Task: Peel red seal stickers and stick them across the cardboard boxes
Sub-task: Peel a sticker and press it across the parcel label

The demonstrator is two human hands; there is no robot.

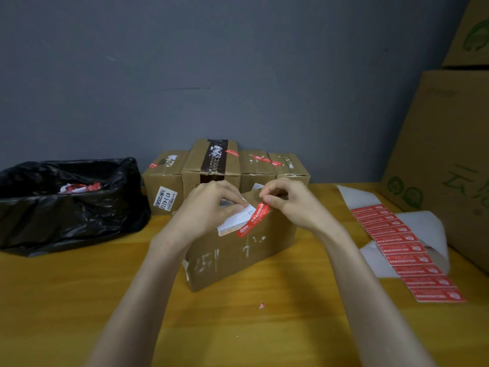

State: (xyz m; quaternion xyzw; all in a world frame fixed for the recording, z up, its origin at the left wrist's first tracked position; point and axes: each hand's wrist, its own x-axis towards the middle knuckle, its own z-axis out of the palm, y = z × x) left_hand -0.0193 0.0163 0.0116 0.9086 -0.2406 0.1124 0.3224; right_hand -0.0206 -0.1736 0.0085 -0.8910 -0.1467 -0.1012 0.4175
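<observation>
Yellow wood of the table (79, 300) carries a cardboard box (238, 258) at its middle. A red seal sticker (252, 221) slants over the box's top front edge, beside a white label (234, 225). The left hand (209, 205) grips the box top, thumb on the label. The right hand (291, 205) pinches the sticker's upper end. A sheet of stickers (407, 247) lies to the right, a black bin bag (66, 207) to the left, and sealed boxes (211, 165) stand behind.
</observation>
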